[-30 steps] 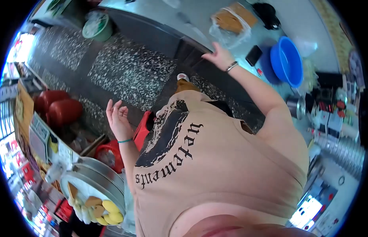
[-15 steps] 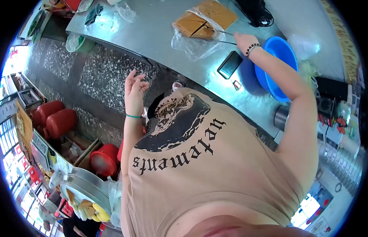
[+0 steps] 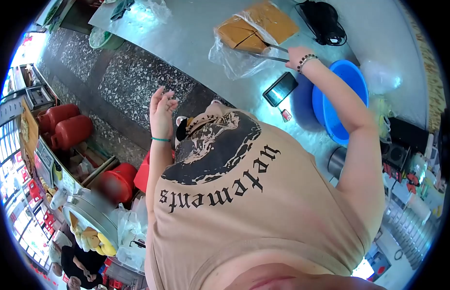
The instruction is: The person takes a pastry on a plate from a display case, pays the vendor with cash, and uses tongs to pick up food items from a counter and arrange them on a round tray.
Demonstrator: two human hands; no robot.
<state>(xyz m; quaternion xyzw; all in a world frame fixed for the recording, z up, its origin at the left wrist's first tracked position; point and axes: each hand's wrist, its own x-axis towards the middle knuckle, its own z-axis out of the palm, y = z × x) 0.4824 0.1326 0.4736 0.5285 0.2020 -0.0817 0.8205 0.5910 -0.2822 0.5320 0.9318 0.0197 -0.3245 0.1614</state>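
My right hand [image 3: 300, 58] is closed round the handle end of metal tongs [image 3: 278, 59]. The tongs reach left to a brown block [image 3: 237, 31] with dark cut lines, partly in a clear plastic bag [image 3: 229, 63] on the metal table [image 3: 186, 34]. Whether their tips pinch a piece is unclear. Beside this block lies a larger brown slab [image 3: 278, 24]. My left hand [image 3: 162, 112] hangs in the air over the floor, palm inward, fingers loosely bent and apart, holding nothing. A dark phone [image 3: 280, 89] rests on the table below the tongs.
A blue basin [image 3: 341, 118] stands under my right forearm. Past the slab is a black item [image 3: 324, 23]. At the left are red gas cylinders [image 3: 72, 133], a red tub [image 3: 121, 181] and a round metal container [image 3: 96, 212] with yellow food. People [image 3: 80, 258] sit at the lower left.
My right hand first moved from open and empty to the tongs over the brown blocks. My left hand rose. Since the middle frame, both hands have shifted only slightly.
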